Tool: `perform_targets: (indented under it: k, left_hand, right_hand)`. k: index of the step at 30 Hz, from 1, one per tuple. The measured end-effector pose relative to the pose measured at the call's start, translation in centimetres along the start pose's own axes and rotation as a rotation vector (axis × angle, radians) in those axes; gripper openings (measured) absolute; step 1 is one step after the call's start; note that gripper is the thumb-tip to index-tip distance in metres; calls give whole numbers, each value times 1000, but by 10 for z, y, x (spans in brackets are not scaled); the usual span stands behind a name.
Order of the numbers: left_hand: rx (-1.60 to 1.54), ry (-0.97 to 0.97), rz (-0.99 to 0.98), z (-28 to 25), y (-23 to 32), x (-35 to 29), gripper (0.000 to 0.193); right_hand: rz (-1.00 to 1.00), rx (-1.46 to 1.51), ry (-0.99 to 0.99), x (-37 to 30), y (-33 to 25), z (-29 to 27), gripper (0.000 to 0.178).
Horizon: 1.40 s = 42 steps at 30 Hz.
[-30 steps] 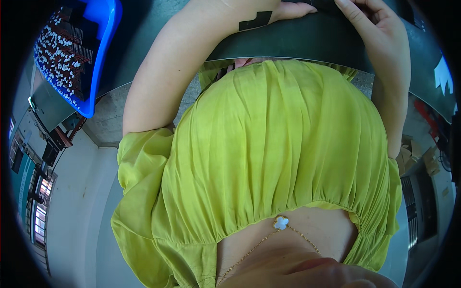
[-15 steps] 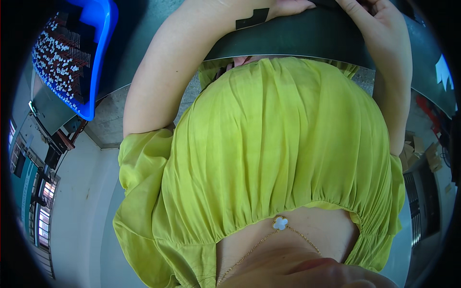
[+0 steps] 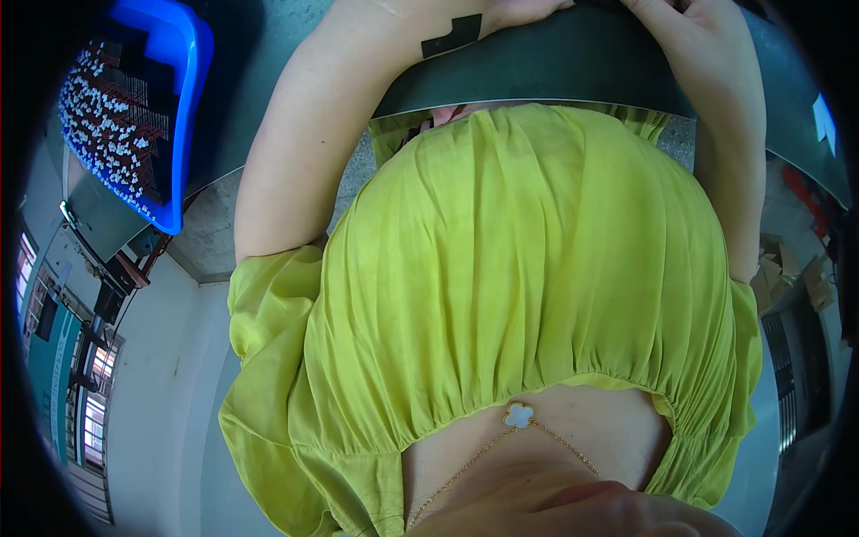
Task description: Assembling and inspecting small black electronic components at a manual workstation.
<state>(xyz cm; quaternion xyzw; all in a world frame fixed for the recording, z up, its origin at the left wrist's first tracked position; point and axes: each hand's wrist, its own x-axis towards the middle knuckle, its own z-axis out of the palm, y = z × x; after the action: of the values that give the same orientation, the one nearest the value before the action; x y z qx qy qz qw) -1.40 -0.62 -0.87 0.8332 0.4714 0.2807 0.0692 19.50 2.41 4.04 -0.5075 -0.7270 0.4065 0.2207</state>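
Note:
At the top edge, over the dark green tabletop [image 3: 537, 72], are my left hand [image 3: 523, 9] and my right hand [image 3: 676, 22]. The upper edge cuts off most of both hands, so their grip and anything between them is hidden. A small gap of tabletop separates their visible parts. An L-shaped black patch [image 3: 452, 37] lies on my left forearm near the wrist. To the left of my left arm is a blue plastic tray [image 3: 193, 98], with many small white bits [image 3: 94, 121] and dark, thin-toothed strips [image 3: 148, 121] in it.
The table's curved front edge [image 3: 537, 100] runs close to my yellow-green top [image 3: 528, 251]. White paper-like pieces [image 3: 823, 125] are at the table's far right. Cardboard boxes [image 3: 783, 273] stand low on the right, beyond my arm.
The view has shifted slightly. Both hands sit a little higher and further left in the picture, and the dark thing between them at the top edge no longer shows distinctly.

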Motion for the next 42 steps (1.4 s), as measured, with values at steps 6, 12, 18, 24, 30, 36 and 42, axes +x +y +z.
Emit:
perform_targets:
  k: [6,12,18,24,30,36,42]
  left_hand:
    - [-6,-18,-11,-1,-1,1,38]
    - [-37,-31,-39,-7,5,3,38]
    - [1,1,0,0,0,0,38]
    - [-42,-22,-42,-4,1,0,37]
    - [-59,-32,-34,-4,3,2,38]
    - [-79,-87,-74,-8,6,7,40]
    - [-79,-64,-66,-10,7,4,40]
  right_hand:
    - [-1,-33,12,0,-1,-1,11]
    - [8,-44,27,0,-3,3,12]
    - [13,-63,12,0,-5,1,12]
    - [-96,-44,42,-1,1,5,12]
    - [-276,-219,174,-5,11,15,12]
    - [-24,249,106,6,10,-6,31]
    - [-446,-248,-15,4,20,-4,27]
